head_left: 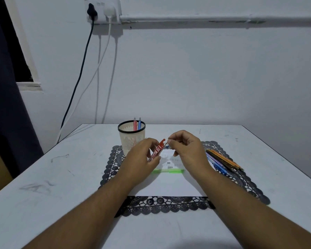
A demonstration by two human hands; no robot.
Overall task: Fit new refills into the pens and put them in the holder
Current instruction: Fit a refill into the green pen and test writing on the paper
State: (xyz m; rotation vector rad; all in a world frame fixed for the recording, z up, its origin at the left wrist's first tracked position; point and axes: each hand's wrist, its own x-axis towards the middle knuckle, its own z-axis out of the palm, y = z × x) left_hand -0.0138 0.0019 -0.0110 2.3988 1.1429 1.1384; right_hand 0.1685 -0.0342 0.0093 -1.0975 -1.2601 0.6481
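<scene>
Pens and refills are the job; white table [43, 203], bare and scuffed, wall behind it. Black lace mat [115, 159] in the middle, white sheet [169, 186] on it. Cream mesh holder [131, 139] stands on the mat's far-left corner, a pink pen [134, 124] and a blue pen [139, 124] already upright inside. Bundle of coloured pens [223, 161] lies on the mat's right side, partly under the right wrist, long axes running far-left to near-right. Green pen [169, 171] lies crosswise on the sheet, just near of both hands.

Left hand [142, 159] is closed around a red refill case [157, 150], case tilted, its open cap end up and to the right. Right hand [187, 150] is pinched shut at that cap end, thumb and forefinger touching the mouth of the case; probably on a thin refill, too small to confirm. So the pull runs along the case's long axis, up-right, away from the left grip. Green pen is the nearest body to load; holder sits closer to the left hand.

White print on the red case label, unreadable. Two small grey bits [169, 165] on the sheet, unclear what.
</scene>
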